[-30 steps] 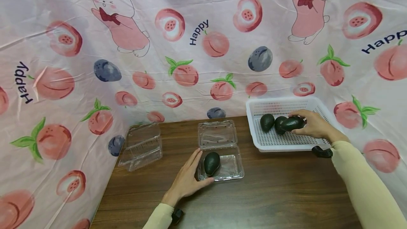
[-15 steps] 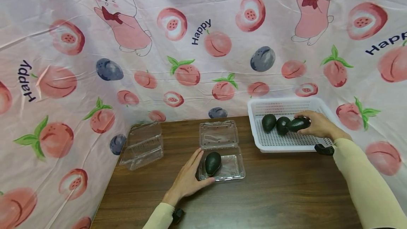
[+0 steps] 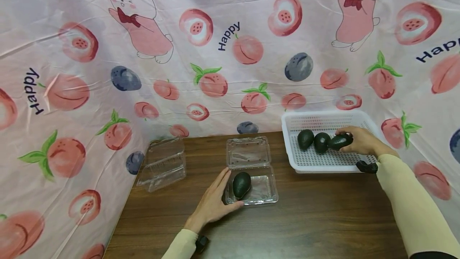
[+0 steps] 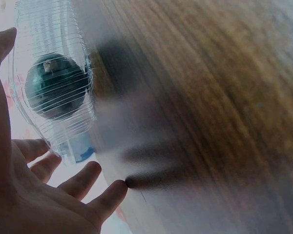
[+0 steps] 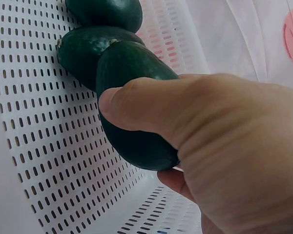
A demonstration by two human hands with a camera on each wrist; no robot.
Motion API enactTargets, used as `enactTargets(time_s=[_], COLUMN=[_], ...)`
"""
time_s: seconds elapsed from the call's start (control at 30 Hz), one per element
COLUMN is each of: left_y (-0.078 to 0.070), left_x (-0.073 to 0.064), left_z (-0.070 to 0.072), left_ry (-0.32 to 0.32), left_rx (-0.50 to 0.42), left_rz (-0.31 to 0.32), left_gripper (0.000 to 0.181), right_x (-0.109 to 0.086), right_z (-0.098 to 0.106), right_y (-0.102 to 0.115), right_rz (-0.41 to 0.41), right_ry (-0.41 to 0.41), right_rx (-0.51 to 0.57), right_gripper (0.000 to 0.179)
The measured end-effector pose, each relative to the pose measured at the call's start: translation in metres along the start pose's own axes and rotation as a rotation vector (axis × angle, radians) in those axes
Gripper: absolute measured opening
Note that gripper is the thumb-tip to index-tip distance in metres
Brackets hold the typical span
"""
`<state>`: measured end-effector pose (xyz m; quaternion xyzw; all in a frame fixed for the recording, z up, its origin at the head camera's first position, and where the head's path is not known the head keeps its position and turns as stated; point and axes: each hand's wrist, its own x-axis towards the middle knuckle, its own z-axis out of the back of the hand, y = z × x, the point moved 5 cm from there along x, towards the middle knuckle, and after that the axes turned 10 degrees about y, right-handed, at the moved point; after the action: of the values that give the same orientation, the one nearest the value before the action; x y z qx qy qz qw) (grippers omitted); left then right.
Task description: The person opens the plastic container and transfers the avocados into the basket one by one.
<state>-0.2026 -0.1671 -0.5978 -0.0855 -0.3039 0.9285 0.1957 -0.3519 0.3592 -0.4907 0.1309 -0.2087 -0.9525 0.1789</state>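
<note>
In the white basket, my right hand grips a dark green avocado between thumb and fingers. Two more avocados lie to its left: a middle one touching or nearly touching the held one, and another at the far left. The right wrist view shows the thumb laid across the held avocado. My left hand, fingers spread, touches the left and front edges of an opened clear plastic clamshell box. One avocado sits in the left part of that box.
A second clear plastic clamshell stands open at the left on the brown wooden table. The clear lid of the middle box lies back toward the wall. Fruit-print cloth hangs behind and at both sides.
My right hand has shifted the gripped avocado slightly to the right in the basket, uncovering more of the middle avocado. My left hand stays at the box. The head view has turned slightly.
</note>
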Motion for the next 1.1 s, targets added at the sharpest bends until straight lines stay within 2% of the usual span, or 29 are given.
enactTargets(time_s=[0.77,1.1], left_y=[-0.002,-0.003], left_x=[0.001,0.001], left_z=[0.001,0.001], left_ry=[-0.001,0.001], left_rx=[-0.012,-0.008], left_rz=[0.007,0.007], left_gripper=[0.12,0.12], right_x=[0.019,0.024], right_z=[-0.008,-0.012], right_y=[-0.006,-0.012], right_rz=[-0.011,-0.056], right_ry=[0.059,0.087], right_rx=[-0.012,0.01], right_gripper=[0.063,0.065])
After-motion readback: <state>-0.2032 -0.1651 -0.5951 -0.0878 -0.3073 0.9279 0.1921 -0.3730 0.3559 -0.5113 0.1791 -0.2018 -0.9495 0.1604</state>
